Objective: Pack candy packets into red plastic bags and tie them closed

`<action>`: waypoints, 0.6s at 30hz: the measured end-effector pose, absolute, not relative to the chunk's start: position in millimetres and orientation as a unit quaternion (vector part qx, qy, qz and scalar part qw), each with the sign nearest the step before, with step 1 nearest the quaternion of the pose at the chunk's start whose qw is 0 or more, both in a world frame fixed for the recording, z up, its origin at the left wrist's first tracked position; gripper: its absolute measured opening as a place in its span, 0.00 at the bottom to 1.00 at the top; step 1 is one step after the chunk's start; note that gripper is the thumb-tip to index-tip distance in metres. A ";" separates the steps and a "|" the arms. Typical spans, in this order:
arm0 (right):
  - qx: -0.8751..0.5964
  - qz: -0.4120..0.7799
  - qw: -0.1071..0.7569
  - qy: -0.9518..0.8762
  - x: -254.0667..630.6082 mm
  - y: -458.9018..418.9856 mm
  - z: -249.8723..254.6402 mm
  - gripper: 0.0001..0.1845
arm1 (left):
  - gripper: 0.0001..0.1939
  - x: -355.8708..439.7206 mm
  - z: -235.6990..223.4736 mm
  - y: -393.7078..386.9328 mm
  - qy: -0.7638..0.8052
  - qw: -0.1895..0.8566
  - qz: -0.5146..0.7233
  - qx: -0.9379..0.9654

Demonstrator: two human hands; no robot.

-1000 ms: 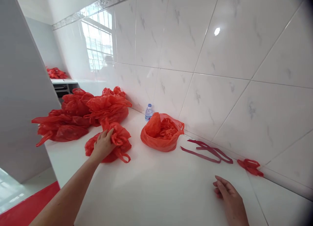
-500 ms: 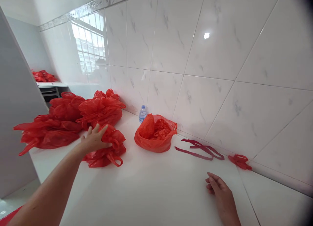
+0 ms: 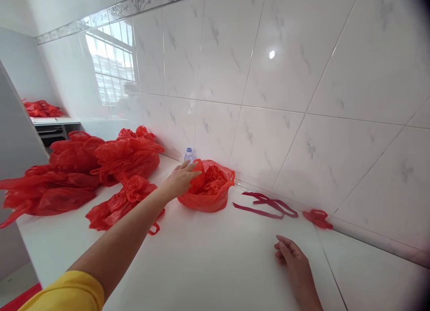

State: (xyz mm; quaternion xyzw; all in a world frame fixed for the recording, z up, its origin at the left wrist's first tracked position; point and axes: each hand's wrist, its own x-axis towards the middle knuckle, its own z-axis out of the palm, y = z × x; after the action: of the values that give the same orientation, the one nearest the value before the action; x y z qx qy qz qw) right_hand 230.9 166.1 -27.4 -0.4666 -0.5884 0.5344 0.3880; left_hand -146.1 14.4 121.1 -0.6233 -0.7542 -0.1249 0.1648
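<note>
My left hand (image 3: 181, 180) reaches out to the near left side of an open-topped red plastic bag (image 3: 204, 202) stuffed with crumpled red plastic. Its fingers are spread, and I cannot tell whether they touch the bag's rim. Under and beside my left forearm lies a crumpled bunch of red plastic bags (image 3: 112, 209). My right hand (image 3: 292, 257) hovers over or rests on the white table (image 3: 215, 257), its fingers curled loosely with thumb and forefinger close together. Nothing shows in it. Dark red strips (image 3: 262, 209) lie beyond this hand.
Several full red plastic bags (image 3: 127, 156) are heaped at the left. Behind the open bag a small plastic bottle (image 3: 189, 154) stands by the tiled wall (image 3: 268, 136). A small red bundle (image 3: 317, 218) lies at the wall's foot on the right. More red plastic (image 3: 42, 108) sits on a far desk.
My left hand has left the crumpled bunch of bags and moved right to the open bag. That bunch now lies spread farther left. My right hand keeps its pose.
</note>
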 end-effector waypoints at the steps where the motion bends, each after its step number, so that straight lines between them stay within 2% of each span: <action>1: -0.467 0.535 0.390 -0.586 230.4 165.5 -26.1 0.26 | 0.34 -148.7 117.9 19.8 -0.758 0.168 -0.123 -0.618; 3: -0.468 0.536 0.393 -0.583 229.8 164.0 -23.7 0.26 | 0.34 -154.2 113.7 27.7 -0.766 0.177 -0.144 -0.601; 7: -0.467 0.539 0.396 -0.579 229.7 162.3 -21.3 0.25 | 0.14 -161.8 118.4 35.2 -0.778 0.205 -0.202 -0.558; 9: -0.466 0.540 0.396 -0.578 230.0 162.6 -21.9 0.25 | 0.12 -161.2 127.7 35.5 -0.783 0.238 -0.236 -0.524; 12: -0.463 0.543 0.395 -0.578 230.5 164.8 -24.1 0.26 | 0.09 -152.9 144.6 31.0 -0.750 0.287 -0.398 -0.445; 15: -0.468 0.537 0.388 -0.586 229.8 167.7 -26.0 0.26 | 0.08 -134.1 153.7 23.0 -0.666 0.242 -0.591 -0.384; 18: -0.478 0.519 0.371 -0.604 225.5 165.5 -25.8 0.25 | 0.11 -102.4 142.4 17.8 -0.627 0.134 -0.661 -0.390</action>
State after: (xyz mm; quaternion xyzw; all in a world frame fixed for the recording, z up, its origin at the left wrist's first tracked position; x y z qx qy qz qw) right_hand 225.5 165.5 -25.8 -0.4782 -0.6039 0.5186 0.3711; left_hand -102.4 17.8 142.4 -0.3902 -0.6268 -0.6610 0.1337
